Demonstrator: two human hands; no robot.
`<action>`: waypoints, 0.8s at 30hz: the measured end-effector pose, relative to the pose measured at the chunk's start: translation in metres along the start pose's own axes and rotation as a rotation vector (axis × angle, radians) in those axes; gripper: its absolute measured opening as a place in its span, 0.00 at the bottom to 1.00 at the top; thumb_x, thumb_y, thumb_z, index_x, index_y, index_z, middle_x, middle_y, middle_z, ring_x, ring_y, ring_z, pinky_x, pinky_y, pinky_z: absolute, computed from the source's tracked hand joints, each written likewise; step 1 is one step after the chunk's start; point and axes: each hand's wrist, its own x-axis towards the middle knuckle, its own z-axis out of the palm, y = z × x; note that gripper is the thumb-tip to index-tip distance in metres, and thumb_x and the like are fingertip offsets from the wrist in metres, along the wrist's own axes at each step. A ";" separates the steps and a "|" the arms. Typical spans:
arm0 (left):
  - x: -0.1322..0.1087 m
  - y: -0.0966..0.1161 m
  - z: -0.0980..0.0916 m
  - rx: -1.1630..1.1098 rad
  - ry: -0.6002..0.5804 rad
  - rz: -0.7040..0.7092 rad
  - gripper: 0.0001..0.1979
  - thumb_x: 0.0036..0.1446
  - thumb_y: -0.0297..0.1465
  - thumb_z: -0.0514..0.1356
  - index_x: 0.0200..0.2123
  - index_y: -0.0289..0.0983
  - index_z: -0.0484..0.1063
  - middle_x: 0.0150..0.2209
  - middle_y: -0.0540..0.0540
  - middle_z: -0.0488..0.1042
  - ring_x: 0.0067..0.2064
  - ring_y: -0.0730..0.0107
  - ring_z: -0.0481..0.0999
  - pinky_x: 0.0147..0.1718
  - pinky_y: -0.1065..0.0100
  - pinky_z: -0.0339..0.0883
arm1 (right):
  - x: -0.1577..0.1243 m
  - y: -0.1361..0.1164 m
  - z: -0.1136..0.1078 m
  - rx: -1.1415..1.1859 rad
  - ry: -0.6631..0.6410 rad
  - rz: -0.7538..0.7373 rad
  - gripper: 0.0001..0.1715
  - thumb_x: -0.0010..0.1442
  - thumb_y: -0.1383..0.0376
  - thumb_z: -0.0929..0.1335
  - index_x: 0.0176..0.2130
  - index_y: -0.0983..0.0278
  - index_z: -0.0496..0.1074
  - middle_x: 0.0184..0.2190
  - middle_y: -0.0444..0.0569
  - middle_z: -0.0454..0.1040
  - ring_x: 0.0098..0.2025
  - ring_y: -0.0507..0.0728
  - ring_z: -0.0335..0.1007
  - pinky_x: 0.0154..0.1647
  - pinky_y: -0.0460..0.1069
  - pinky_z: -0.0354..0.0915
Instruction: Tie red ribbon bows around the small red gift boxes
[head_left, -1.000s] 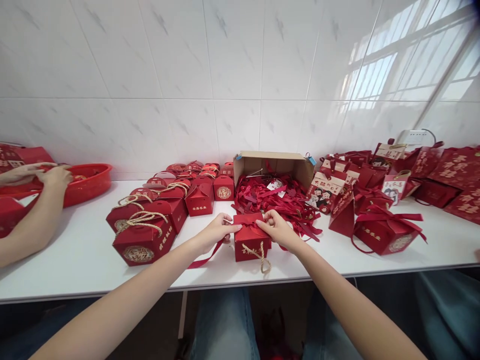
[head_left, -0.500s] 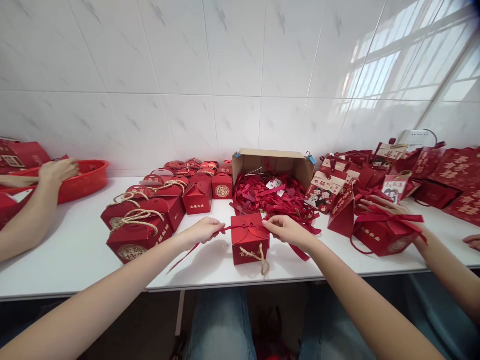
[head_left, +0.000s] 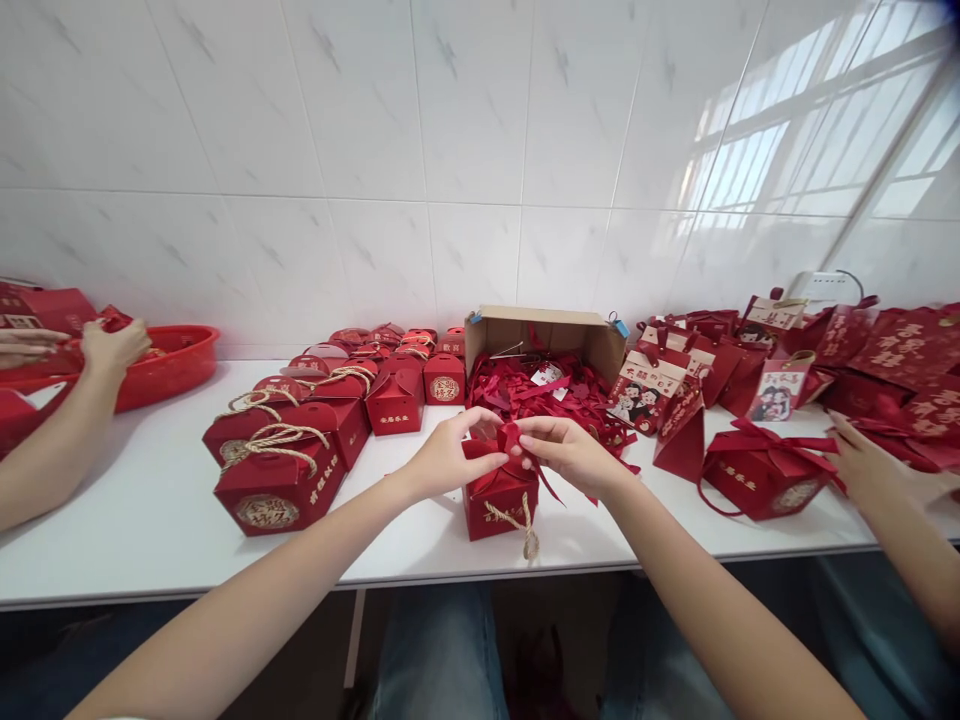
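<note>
Pinching a thin red satin ribbon (head_left: 517, 445) between both sets of fingertips, our left hand (head_left: 444, 457) and right hand (head_left: 571, 452) meet atop the small red cardboard gift box (head_left: 499, 495), which sits near the white table's (head_left: 150, 510) front edge.

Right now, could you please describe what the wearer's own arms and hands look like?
Both arms are bare up to the frame's edge, with no sleeves showing. The left hand and right hand wear no gloves, and I can see no rings, watch or bracelets.
</note>
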 end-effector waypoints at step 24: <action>-0.015 -0.035 -0.017 -0.217 -0.281 -0.609 0.21 0.46 0.50 0.59 0.28 0.36 0.65 0.26 0.49 0.70 0.27 0.72 0.65 0.19 0.75 0.50 | 0.013 0.016 0.028 -0.649 0.269 -0.206 0.09 0.55 0.62 0.64 0.32 0.62 0.74 0.31 0.47 0.77 0.33 0.56 0.72 0.34 0.50 0.65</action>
